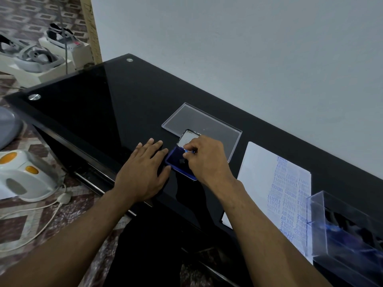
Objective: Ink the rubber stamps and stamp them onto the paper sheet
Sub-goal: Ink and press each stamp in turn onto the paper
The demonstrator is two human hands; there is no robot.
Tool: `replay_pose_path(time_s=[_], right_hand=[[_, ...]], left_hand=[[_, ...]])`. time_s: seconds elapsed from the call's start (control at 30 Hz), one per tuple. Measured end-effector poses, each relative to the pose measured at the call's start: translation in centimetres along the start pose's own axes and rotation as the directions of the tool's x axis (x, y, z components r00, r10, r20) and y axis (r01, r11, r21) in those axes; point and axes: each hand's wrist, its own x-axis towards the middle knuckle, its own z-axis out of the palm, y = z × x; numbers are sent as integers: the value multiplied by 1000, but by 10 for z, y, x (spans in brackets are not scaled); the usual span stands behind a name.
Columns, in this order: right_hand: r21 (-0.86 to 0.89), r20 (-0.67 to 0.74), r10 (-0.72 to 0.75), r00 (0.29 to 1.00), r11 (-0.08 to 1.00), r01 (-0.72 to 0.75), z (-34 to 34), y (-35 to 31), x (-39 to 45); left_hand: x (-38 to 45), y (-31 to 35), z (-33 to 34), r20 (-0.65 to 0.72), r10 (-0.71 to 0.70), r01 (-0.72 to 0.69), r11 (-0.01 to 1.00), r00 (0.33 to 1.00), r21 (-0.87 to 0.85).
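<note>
A blue ink pad (176, 160) lies open on the black glass table (87, 104), its lid (187, 138) raised behind it. My right hand (205, 160) pinches a small rubber stamp (189, 151) with a blue top and holds it over the pad; whether the stamp touches the ink is hidden by my fingers. My left hand (145, 170) lies flat on the table, fingers straight, its fingertips against the pad's left edge. To the right lies the white paper sheet (261, 175), covered with several blue word prints.
A clear plastic lid (199, 121) lies flat behind the ink pad. A clear box (348, 228) with several dark stamps stands at the right edge, over the paper's corner. A wall runs close behind the table. On the floor at left are a white appliance (24, 177) and its cord.
</note>
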Motion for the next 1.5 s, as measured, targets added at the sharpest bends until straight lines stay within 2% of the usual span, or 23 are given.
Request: replay_pose_path(time_s=[0.57, 0.9, 1.13, 1.3, 1.5], right_hand=[[60, 12, 11, 1000, 998, -11, 3, 5, 0], [81, -73, -17, 997, 996, 23, 1, 4, -15], [244, -212, 109, 971, 968, -55, -19, 24, -35], [256, -293, 158, 943, 963, -82, -40, 58, -55], [351, -322, 298, 899, 919, -179, -56, 107, -79]], left_hand=[[0, 0, 0, -4, -2, 2, 1000, 1000, 7], [1, 0, -3, 14, 6, -6, 1000, 1000, -19], [5, 11, -8, -21, 9, -11, 994, 1000, -104], [15, 50, -13, -36, 67, -72, 986, 997, -150], [28, 101, -11, -50, 150, -157, 969, 987, -189]])
